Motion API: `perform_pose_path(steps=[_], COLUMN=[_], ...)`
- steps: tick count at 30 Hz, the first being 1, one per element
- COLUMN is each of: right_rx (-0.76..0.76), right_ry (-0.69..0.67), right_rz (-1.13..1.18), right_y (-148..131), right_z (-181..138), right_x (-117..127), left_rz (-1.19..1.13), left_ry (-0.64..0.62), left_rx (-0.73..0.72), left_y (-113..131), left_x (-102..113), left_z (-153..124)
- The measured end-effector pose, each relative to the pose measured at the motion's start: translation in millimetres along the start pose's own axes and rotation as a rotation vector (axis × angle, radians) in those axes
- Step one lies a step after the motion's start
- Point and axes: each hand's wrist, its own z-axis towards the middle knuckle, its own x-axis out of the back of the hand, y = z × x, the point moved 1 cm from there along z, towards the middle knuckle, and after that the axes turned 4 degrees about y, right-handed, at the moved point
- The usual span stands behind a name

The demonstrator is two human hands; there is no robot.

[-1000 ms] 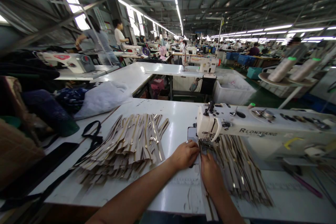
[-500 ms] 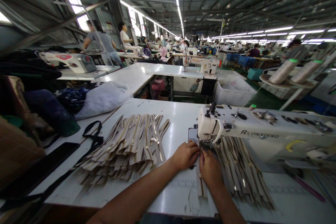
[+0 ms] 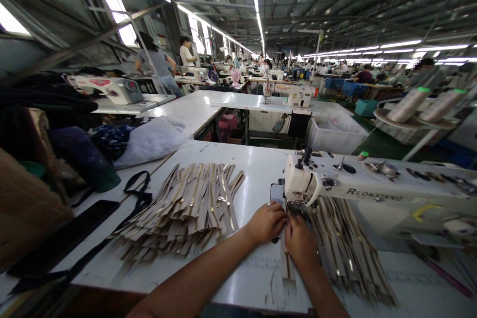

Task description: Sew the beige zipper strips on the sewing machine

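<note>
Lower centre of the head view: both hands sit at the needle end of the white industrial sewing machine [image 3: 372, 186], feeding a narrow beige zipper tape strip [image 3: 286, 266]. Strip lies flat on the white worktable [image 3: 257, 164], runs from under the hands toward the bottom edge.

Left hand [image 3: 266, 221]: fingers curled down, tips pressing the strip just left of the presser foot. Ring visible on one finger. Right hand [image 3: 300, 241]: palm down on the strip, fingers bent and pinning it right below the foot. Neither is a full clench; more a flat press. Actual pinch on the fabric can't be seen, it's under the fingers.

Handling, my read: strip is light, limp, thin; it'll buckle if pushed, so guide it under light tension, fingertips on the tape edges either side of the metal teeth. Teeth look slick, fabric edges give better grip.

Centre left: fanned stack of beige zipper strips [image 3: 186, 206]. Right of the hands, under the machine arm: second heap of beige zipper strips [image 3: 350, 253], blurred at the bottom.
</note>
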Motion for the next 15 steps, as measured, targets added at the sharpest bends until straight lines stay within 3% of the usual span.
perform_pose_path(steps=[8,11,15], right_rx=[0.001,0.05,0.137], right_ry=[0.015,0.014,0.01], right_rz=[-0.043,-0.033,0.037], right_y=[-2,-5,-9], right_z=[1,-3,-9], right_x=[2,4,5], left_rz=[0.03,0.106,0.181], left_ry=[-0.007,-0.059,-0.217], left_rx=[0.025,0.148,0.346], left_y=[2,12,30], left_x=[2,7,9], left_z=[0,-2,-13])
